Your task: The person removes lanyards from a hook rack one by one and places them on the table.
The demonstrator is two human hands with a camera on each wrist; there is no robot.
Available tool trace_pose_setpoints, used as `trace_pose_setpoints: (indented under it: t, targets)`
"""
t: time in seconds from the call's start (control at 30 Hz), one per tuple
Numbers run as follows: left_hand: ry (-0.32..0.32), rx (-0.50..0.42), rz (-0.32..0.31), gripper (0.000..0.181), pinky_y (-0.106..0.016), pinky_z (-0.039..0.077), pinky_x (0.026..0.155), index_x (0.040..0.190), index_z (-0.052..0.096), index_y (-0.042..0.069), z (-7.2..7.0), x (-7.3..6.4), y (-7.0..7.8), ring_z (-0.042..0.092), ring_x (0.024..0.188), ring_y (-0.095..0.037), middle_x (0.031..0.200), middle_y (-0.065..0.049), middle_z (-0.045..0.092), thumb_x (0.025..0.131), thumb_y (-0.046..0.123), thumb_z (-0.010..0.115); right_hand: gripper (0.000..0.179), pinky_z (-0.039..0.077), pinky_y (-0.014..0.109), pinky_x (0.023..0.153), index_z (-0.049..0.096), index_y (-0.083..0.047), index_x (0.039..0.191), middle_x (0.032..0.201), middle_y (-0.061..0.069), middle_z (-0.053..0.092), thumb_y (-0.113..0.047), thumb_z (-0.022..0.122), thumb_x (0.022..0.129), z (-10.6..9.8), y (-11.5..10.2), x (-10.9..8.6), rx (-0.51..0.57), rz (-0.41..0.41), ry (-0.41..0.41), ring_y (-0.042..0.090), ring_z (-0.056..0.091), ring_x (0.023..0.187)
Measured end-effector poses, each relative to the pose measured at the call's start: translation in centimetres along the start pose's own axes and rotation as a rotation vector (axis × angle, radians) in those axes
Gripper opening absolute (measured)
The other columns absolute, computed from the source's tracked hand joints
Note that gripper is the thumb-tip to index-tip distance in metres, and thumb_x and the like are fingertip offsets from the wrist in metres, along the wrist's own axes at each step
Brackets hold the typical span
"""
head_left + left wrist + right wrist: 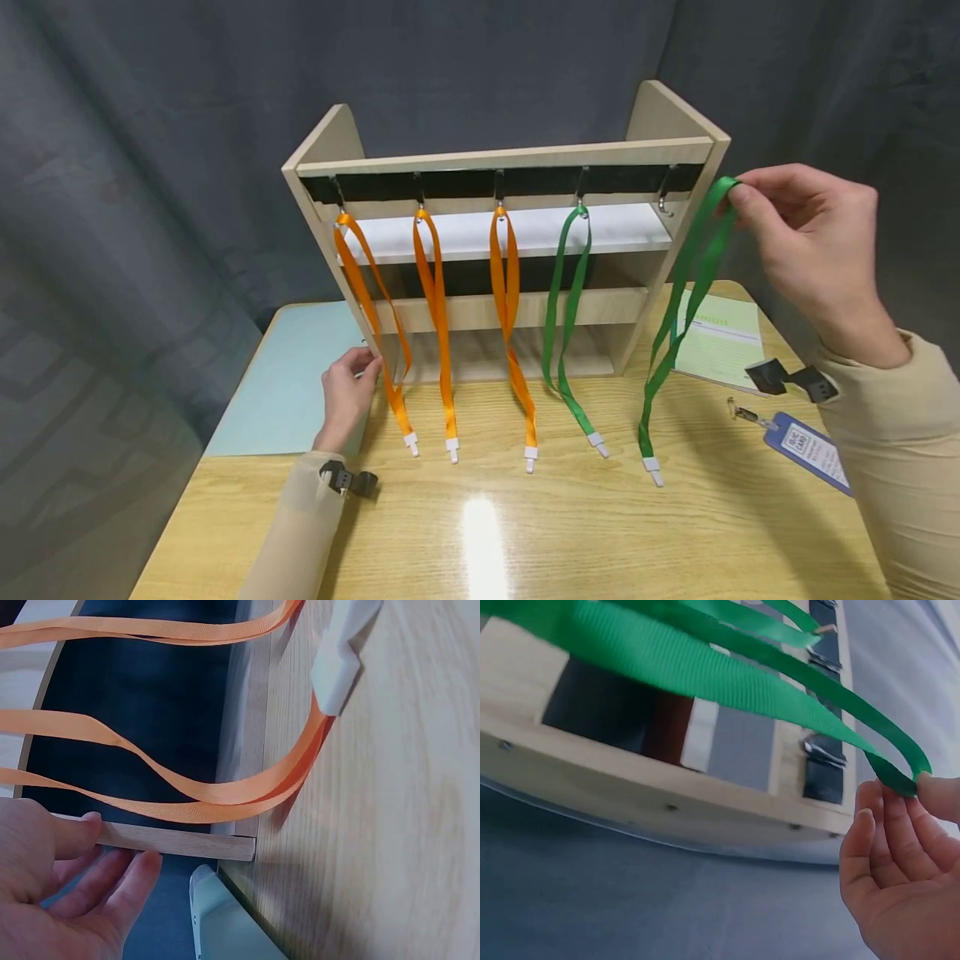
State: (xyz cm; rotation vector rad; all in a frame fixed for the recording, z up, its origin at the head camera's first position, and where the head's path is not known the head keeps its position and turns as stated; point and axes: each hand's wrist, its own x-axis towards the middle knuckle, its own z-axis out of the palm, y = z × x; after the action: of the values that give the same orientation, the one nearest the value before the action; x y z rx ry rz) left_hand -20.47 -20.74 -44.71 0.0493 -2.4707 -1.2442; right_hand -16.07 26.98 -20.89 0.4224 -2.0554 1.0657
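My right hand (817,237) pinches the top loop of a green lanyard (705,271) between thumb and fingers, just right of a wooden shelf (517,310). The lanyard's white clip (652,471) hangs low, close to the table. A bare metal hook (664,205) is at the right end of the shelf's black strip. Another green lanyard (551,325) and three orange lanyards (442,333) hang from the other hooks. My left hand (348,392) grips the shelf's left side panel (180,840) low down, with thumb and fingers on opposite faces.
A pale blue sheet or folder (288,379) lies on the wooden table (585,542) at left. A green notebook (720,337) and a blue ID card holder (806,450) with a metal clip lie at right. Grey curtains (510,67) hang behind.
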Motion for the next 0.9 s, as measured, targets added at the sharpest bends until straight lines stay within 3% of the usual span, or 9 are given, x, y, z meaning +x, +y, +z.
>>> trace_pose_setpoints:
  t: [0.3,0.53,0.77,0.9]
  targets:
    - [0.002,-0.008,0.021,0.017,-0.04,0.056,0.075,0.106,0.068,0.005,0.1,-0.1,0.0,0.066,0.091,-0.025,0.096,-0.009,0.07,0.091,0.013,0.066,0.017,0.04,0.011,0.061,0.07,0.005,0.104,0.086,-0.013,0.064,-0.004,0.06,0.093,-2.4,-0.2,0.8,-0.069,-0.018,0.065,0.004,0.055,0.068]
    - [-0.002,-0.001,0.023,0.017,-0.04,0.056,0.075,0.106,0.068,0.005,0.0,-0.1,-0.1,0.066,0.091,-0.025,0.096,-0.009,0.07,0.091,0.013,0.066,0.019,0.033,0.014,0.055,0.07,-0.008,0.109,0.087,-0.012,0.063,-0.012,0.059,0.095,-3.4,-0.2,1.4,-0.087,0.129,0.073,0.006,0.054,0.072]
    - [0.002,0.0,0.036,0.016,-0.041,0.056,0.072,0.104,0.069,0.004,0.0,-0.1,0.0,0.067,0.089,-0.025,0.093,-0.009,0.07,0.091,0.013,0.066,0.019,0.038,0.014,0.063,0.069,-0.002,0.109,0.088,-0.015,0.066,-0.008,0.057,0.095,-3.9,0.4,2.7,-0.02,0.023,0.09,0.001,0.057,0.07]
    - [0.007,0.004,0.039,0.017,-0.041,0.056,0.073,0.105,0.069,0.003,0.0,-0.1,0.0,0.067,0.089,-0.026,0.093,-0.01,0.07,0.092,0.014,0.066,0.019,0.04,0.014,0.071,0.069,-0.008,0.11,0.09,-0.016,0.066,-0.009,0.056,0.096,-4.2,1.0,3.7,-0.042,0.023,0.108,-0.002,0.056,0.072]
